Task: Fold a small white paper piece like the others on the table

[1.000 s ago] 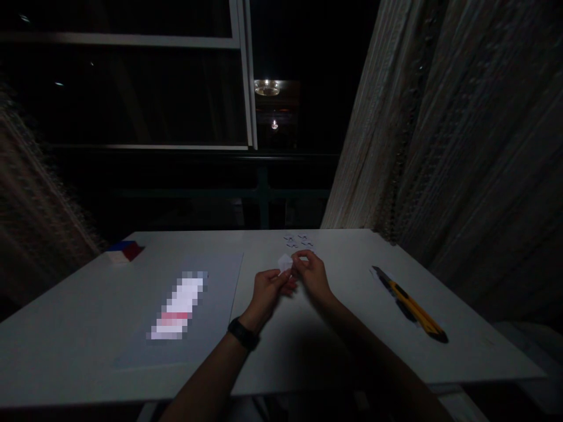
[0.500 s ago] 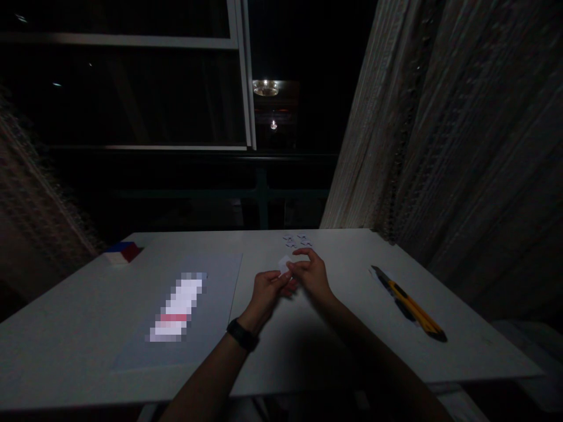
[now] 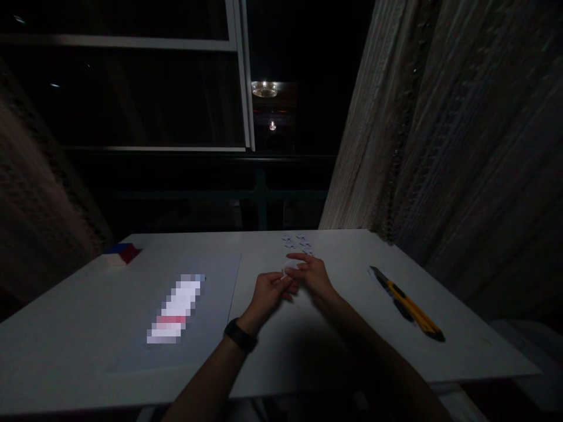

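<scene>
A small white piece of paper [image 3: 290,266] is held above the table between both hands. My left hand [image 3: 270,288] pinches its lower left edge; a dark watch band [image 3: 240,336] circles that wrist. My right hand [image 3: 313,275] grips the piece from the right with thumb and fingers, its index finger stretched out over the top. The fingers cover part of the paper. Just beyond the hands, several small white pieces with dark marks [image 3: 299,241] lie on the table.
The white table [image 3: 264,351] carries a large pale sheet [image 3: 220,293] on the left, with a bright blurred-out screen [image 3: 176,308] on it. A red, blue and white block [image 3: 123,254] sits far left. A yellow utility knife [image 3: 413,308] lies right. Curtains [image 3: 365,146] hang beside the window.
The white paper has turned and tilted in my fingers, and less of it shows. My right index finger has moved slightly left and down. The table things stay put.
</scene>
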The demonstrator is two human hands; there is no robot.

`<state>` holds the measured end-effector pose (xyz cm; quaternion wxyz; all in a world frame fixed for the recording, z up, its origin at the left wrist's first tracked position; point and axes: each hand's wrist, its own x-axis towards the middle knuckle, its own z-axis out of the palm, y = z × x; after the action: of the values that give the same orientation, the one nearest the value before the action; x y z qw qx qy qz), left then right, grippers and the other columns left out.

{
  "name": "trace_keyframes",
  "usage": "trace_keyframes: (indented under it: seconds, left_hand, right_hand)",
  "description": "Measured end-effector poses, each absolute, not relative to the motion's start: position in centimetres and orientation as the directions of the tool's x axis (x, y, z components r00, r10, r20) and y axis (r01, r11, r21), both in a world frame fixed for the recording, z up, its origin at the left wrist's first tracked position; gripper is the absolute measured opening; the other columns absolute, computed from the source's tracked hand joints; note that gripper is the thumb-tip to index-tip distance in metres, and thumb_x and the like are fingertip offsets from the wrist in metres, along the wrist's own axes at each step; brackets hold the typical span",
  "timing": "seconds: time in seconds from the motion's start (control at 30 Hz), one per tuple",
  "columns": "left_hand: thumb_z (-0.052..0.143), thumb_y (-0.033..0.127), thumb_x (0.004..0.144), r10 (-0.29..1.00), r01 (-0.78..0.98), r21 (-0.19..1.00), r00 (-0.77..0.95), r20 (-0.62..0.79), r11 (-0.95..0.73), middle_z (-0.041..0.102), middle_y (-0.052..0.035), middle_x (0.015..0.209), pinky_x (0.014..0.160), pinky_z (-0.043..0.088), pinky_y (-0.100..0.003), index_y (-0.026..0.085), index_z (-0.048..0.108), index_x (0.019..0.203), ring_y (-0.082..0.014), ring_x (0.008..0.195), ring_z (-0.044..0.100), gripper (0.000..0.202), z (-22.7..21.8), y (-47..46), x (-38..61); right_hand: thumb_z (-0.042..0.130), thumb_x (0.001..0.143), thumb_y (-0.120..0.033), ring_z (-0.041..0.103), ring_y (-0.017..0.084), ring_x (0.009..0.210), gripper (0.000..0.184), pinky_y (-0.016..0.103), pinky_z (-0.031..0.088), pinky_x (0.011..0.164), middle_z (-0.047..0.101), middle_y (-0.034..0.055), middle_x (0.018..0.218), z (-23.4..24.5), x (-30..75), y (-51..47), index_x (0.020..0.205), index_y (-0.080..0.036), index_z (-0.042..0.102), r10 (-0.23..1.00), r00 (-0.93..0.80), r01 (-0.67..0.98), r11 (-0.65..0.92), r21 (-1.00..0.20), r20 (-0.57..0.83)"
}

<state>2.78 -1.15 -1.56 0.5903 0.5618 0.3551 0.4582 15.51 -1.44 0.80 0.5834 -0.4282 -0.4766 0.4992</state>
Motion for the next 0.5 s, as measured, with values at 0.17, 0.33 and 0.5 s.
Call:
trace_keyframes:
  seconds: [0.17,0.33,0.5]
  left_hand:
    - [0.067,0.040,0.062,0.933,-0.127,0.992,0.354,0.060,-0.016,0.066,-0.0146,0.064,0.047,0.048,-0.027,0.005,0.065,0.068,-0.0207,0.058,0.063,0.035,-1.03,-1.27,2.75]
    - [0.068,0.034,0.061,0.940,-0.093,0.995,0.333,0.069,-0.041,0.065,-0.0124,0.059,0.045,0.047,-0.025,0.006,0.064,0.065,-0.0185,0.054,0.061,0.029,-0.51,-1.58,2.62]
    - [0.066,0.031,0.062,0.945,-0.083,0.994,0.316,0.089,-0.066,0.065,-0.0118,0.059,0.042,0.045,-0.024,0.005,0.064,0.067,-0.0176,0.052,0.060,0.026,-0.85,-1.56,2.40]
  right_hand:
    - [0.072,0.054,-0.028,0.052,0.011,0.039,0.046,0.021,0.040,0.040,0.059,-0.0033,0.047,0.78,15.96,-1.39,0.095,-0.012,0.062,0.984,-0.021,-0.146,0.171,-0.974,0.176]
    - [0.071,0.057,-0.029,0.051,0.010,0.038,0.044,0.021,0.039,0.040,0.059,-0.0043,0.046,0.51,15.51,-1.57,0.097,-0.013,0.062,0.975,0.056,-0.141,0.220,-0.965,0.215]
    - [0.075,0.050,-0.027,0.062,0.017,0.055,0.059,0.028,0.047,0.051,0.069,0.0023,0.069,-0.08,15.57,-1.19,0.105,-0.016,0.057,0.982,-0.069,-0.226,0.158,-0.961,0.177]
